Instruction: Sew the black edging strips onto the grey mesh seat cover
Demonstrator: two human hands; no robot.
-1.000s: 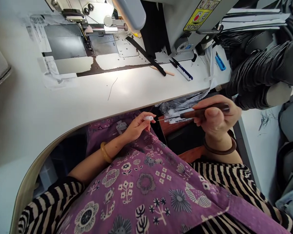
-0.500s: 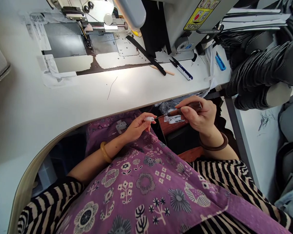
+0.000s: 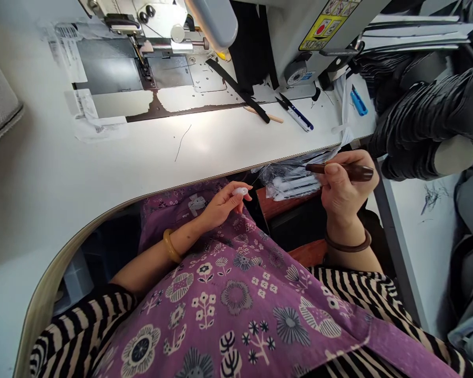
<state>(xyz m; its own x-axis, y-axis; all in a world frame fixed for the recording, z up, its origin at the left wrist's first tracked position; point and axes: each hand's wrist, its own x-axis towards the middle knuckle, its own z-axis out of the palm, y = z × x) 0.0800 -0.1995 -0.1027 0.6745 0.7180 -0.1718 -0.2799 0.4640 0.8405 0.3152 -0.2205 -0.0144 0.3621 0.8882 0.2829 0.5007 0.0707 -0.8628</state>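
Note:
My left hand (image 3: 223,206) rests above my purple floral apron (image 3: 236,296), pinching a small white piece (image 3: 240,191) between thumb and fingers. My right hand (image 3: 342,188) is shut on a dark wooden-handled awl (image 3: 339,170), whose thin tip is hard to see. That hand is apart from the white piece and sits just right of a clear plastic bag (image 3: 289,181) holding white items. A wooden bangle circles each wrist.
An industrial sewing machine (image 3: 161,47) stands on a white table (image 3: 102,178) whose curved edge passes above my hands. Thread snips (image 3: 295,114), a black strip (image 3: 236,89) and a blue object (image 3: 358,101) lie on it. Bundled black fabric (image 3: 425,113) sits at the right.
My right hand has drawn back to the right with the awl, from near the white piece to beside the plastic bag. My left hand has barely moved.

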